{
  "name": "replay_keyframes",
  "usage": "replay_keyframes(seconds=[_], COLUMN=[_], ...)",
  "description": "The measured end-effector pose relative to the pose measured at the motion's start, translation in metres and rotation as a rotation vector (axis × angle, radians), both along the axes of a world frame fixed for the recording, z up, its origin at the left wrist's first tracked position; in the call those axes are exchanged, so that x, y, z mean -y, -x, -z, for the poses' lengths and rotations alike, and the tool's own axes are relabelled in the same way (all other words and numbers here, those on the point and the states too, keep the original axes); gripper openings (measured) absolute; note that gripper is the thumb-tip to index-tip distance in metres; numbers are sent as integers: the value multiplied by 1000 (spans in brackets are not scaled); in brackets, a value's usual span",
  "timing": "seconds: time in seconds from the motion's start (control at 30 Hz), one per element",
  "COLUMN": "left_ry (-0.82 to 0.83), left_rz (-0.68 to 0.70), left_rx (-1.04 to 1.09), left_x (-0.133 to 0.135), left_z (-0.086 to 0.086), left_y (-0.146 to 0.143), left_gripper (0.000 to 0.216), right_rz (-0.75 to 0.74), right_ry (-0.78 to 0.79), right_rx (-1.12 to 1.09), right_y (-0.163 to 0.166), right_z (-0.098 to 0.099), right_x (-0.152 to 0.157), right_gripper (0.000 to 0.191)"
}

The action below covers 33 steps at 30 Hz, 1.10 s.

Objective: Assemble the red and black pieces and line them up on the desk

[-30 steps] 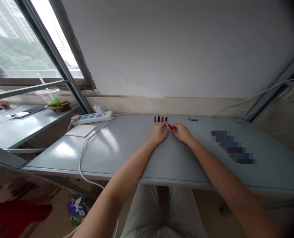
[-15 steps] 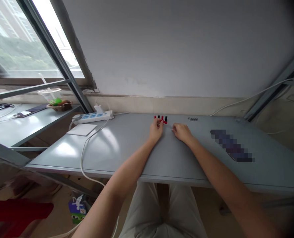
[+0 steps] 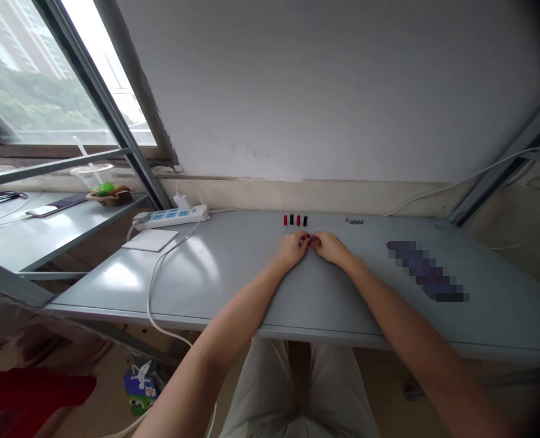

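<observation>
My left hand (image 3: pixel 294 248) is closed, with a small red piece (image 3: pixel 308 237) between its fingertips. Touching or almost touching it, my right hand (image 3: pixel 328 246) is also closed, fingertips pinched at the right side of the red piece. Whatever the right fingers grip is too small and hidden to name. Just behind my hands, small red and black cylinders stand upright in a row, among them a red cylinder (image 3: pixel 285 220) and a black cylinder (image 3: pixel 305 221). Farther right lie several tiny grey metal parts (image 3: pixel 356 221) in a line.
A white power strip (image 3: pixel 172 216) with a cable sits at the back left of the grey table (image 3: pixel 233 274), and a flat white square (image 3: pixel 150 239) lies in front of it. A dark blurred-out flat object (image 3: pixel 425 271) rests at the right. Behind the table rises a wall.
My left hand has drawn back from the row of cylinders toward me and to the right, bringing the red piece along. My right hand has shifted slightly left, so the fingertips now meet.
</observation>
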<state>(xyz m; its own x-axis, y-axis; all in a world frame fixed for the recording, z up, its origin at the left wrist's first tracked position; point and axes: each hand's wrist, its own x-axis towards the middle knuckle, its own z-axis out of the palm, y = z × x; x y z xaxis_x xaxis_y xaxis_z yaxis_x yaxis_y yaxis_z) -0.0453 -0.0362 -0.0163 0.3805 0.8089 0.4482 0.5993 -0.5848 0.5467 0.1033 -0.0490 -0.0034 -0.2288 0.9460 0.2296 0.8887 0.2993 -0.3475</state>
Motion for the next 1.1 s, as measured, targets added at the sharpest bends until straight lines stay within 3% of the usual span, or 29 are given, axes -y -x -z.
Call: replay_keyframes(seconds=[0.33, 0.6, 1.1], left_ry=[-2, 18, 38], left_rz=[-15, -35, -20], left_rx=[63, 93, 53], left_x=[-4, -5, -4], left_z=[5, 7, 5], left_y=[-2, -1, -1], left_gripper=[27, 22, 20], right_rz=[60, 365, 398], right_ry=[-26, -10, 7], right_rx=[-72, -183, -151], right_y=[-3, -38, -52], right_z=[0, -4, 13], right_x=[-9, -59, -93], right_gripper=[13, 14, 15])
